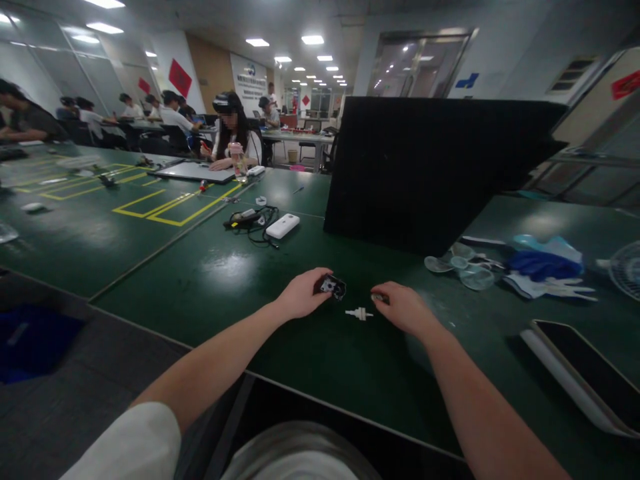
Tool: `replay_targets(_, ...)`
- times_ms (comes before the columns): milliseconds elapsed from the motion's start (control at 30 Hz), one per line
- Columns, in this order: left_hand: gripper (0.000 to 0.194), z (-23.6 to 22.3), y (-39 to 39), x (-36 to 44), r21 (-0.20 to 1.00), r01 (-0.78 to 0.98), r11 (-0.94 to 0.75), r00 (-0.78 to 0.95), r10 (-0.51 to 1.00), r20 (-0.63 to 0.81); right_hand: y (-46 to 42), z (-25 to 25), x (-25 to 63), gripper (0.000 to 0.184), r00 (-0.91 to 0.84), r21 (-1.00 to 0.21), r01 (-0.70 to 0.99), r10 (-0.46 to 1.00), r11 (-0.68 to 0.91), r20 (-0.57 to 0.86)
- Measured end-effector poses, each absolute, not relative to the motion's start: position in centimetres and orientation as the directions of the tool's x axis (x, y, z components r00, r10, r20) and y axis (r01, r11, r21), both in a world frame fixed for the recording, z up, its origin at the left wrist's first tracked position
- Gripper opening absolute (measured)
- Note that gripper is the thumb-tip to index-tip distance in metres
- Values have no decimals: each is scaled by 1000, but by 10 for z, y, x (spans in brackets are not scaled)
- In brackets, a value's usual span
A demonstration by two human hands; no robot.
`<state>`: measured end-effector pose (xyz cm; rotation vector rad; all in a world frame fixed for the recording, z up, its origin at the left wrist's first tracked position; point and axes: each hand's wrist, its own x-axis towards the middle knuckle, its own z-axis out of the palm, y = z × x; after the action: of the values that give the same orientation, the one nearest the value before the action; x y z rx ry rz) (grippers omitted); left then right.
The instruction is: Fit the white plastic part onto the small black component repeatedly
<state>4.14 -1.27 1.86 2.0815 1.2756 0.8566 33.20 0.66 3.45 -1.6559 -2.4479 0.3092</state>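
Observation:
My left hand (303, 294) is closed around the edge of a small black housing (333, 287) with pale and metallic parts inside. Between my hands a white plastic shaft piece (359, 313), with a wider middle and thin ends, lies on the green table (310, 353). Just right of it, my right hand (400, 306) pinches a small part (379, 297) that looks dull and metallic. The fingers cover much of that part, so its kind cannot be made out. The two held things are apart from each other.
A large black panel (410, 173) stands beyond my hands. Ahead to the left lie a white power bank (283, 226) and black cables (250, 219). On the right are clear plastic cups (475, 273), blue and white gloves (545, 267) and a dark-topped box (585, 373). A person (235, 133) sits across the table.

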Motion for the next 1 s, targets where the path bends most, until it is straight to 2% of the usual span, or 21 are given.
replay_targets(67, 52, 21, -15, 42, 704, 580, -410, 346, 906, 244, -3, 40, 322, 25, -346, -275, 886, 927, 374, 147)
replay_targets(167, 51, 22, -18, 46, 679, 600, -423, 353, 902, 249, -20, 47, 300, 20, -402, -320, 778, 820, 541, 408)
replay_targets(267, 51, 22, -20, 51, 686, 579, -441, 392, 888, 240, -33, 47, 280, 17, -507, -307, 669, 718, 677, 476)
replay_targets(467, 48, 13, -21, 55, 729, 524, -441, 408, 881, 239, -34, 40, 266, 22, -568, -293, 692, 748, 660, 344)
replay_targets(633, 51, 8, -16, 53, 727, 542, -422, 372, 896, 243, -30, 46, 288, 25, -519, -306, 722, 778, 621, 355)
replay_targets(700, 52, 7, -15, 52, 715, 565, -411, 351, 904, 242, -28, 50, 297, 28, -531, -294, 735, 789, 611, 309)
replay_targets(800, 51, 6, -13, 50, 699, 603, -385, 319, 919, 231, -25, 49, 299, 34, -592, -252, 749, 790, 613, 161)
replay_targets(867, 51, 6, -13, 49, 687, 622, -375, 306, 924, 228, -24, 44, 294, 29, -599, -205, 773, 797, 600, 75)
replay_targets(1000, 50, 9, -14, 48, 670, 633, -387, 313, 920, 236, -21, 35, 289, 18, -548, -105, 829, 835, 550, 47)
